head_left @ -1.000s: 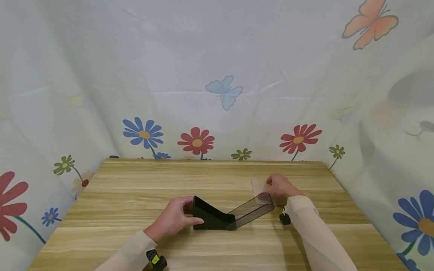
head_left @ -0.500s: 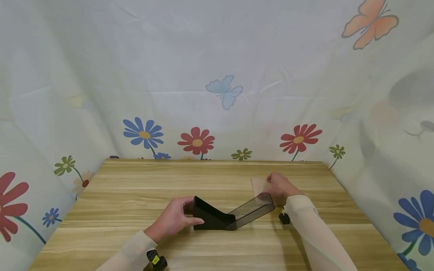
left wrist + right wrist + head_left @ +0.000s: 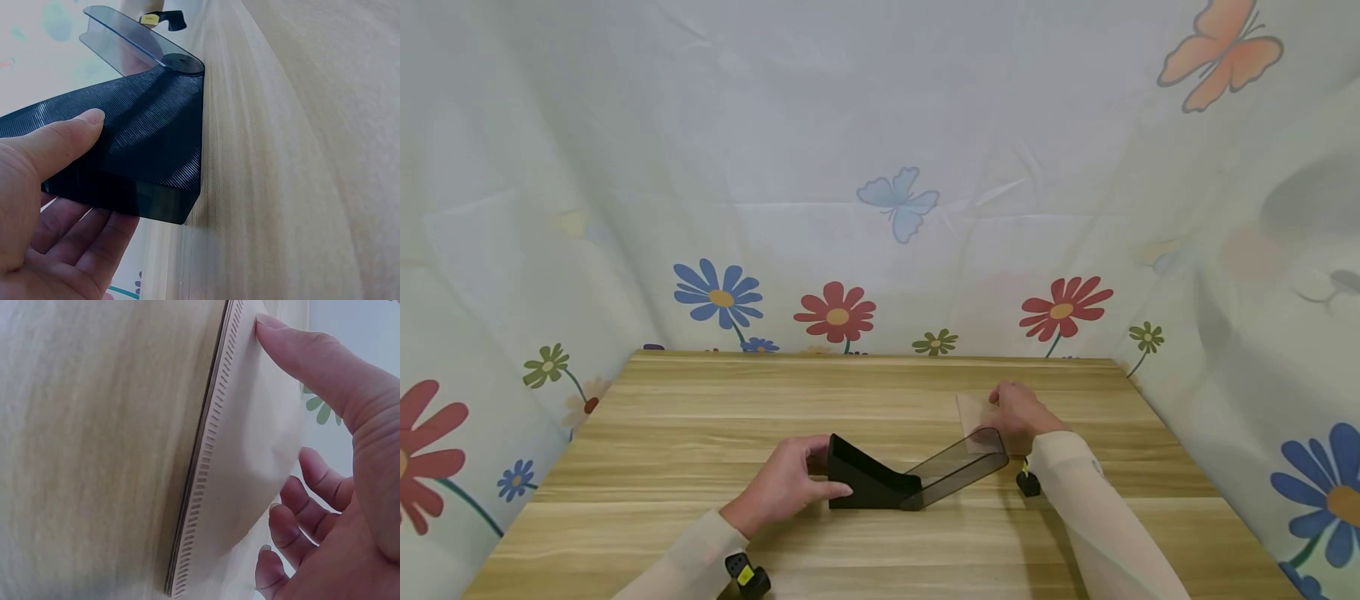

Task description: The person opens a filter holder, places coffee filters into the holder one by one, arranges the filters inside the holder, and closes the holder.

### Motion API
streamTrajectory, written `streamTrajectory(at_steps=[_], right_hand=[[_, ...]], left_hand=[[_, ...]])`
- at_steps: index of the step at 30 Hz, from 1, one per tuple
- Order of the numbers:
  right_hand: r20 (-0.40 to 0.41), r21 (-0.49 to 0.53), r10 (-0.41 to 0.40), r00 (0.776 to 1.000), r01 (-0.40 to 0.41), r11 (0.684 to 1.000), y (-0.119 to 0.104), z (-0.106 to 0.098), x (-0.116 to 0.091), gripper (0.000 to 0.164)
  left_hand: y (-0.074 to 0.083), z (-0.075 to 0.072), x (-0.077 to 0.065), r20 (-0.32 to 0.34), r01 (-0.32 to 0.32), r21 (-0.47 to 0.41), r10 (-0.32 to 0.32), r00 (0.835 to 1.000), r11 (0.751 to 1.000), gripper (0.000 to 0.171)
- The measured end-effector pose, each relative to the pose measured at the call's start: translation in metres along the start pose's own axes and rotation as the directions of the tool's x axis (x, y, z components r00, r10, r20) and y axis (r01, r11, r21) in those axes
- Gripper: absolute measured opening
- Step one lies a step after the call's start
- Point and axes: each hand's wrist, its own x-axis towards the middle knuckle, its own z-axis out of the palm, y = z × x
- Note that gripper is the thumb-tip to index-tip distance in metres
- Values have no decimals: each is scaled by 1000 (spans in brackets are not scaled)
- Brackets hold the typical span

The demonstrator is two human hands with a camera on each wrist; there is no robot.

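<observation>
My left hand (image 3: 786,483) grips a black coffee filter holder (image 3: 868,487), the thumb on its near side and the fingers behind. In the left wrist view the ribbed black side (image 3: 150,125) fills the middle. The smoky transparent lid (image 3: 958,467) swings out to the right on its hinge, open. Beyond the lid a thin stack of brown paper coffee filters (image 3: 973,410) lies on the table. My right hand (image 3: 1022,412) pinches at them. In the right wrist view its thumb touches the bulging top coffee filter (image 3: 256,437) with crimped edge; the curled fingers are by the far rim.
The wood-grain table (image 3: 737,392) extends around both hands. A white curtain (image 3: 775,150) printed with flowers and butterflies hangs behind the table and along both sides. A small black camera (image 3: 748,575) is strapped at the left wrist, another black camera (image 3: 1028,479) at the right.
</observation>
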Motion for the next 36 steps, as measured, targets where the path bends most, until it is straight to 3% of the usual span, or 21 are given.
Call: streamTrajectory(at_steps=[5, 10, 17, 25, 31, 36], right_hand=[[6, 35, 34, 999, -35, 999, 0, 1, 0, 74], [21, 54, 7, 1000, -8, 998, 5, 4, 5, 76], [36, 34, -29, 999, 27, 999, 11, 3, 15, 45], [9, 78, -6, 1000, 5, 997, 9, 3, 16, 36], [-17, 86, -18, 1000, 20, 996, 10, 2, 15, 38], [-34, 94, -54, 998, 57, 994, 9, 0, 13, 57]], left_hand=[[1, 0, 0, 1, 0, -3, 0, 1000, 1000, 33], [1, 0, 0, 2, -7, 2, 7, 1000, 1000, 32], [1, 0, -1, -1, -9, 6, 9, 1000, 1000, 32], [1, -1, -1, -7, -14, 6, 14, 1000, 1000, 31], [1, -1, -1, -7, -18, 16, 18, 1000, 1000, 31], [1, 0, -1, -7, -18, 22, 18, 1000, 1000, 31]])
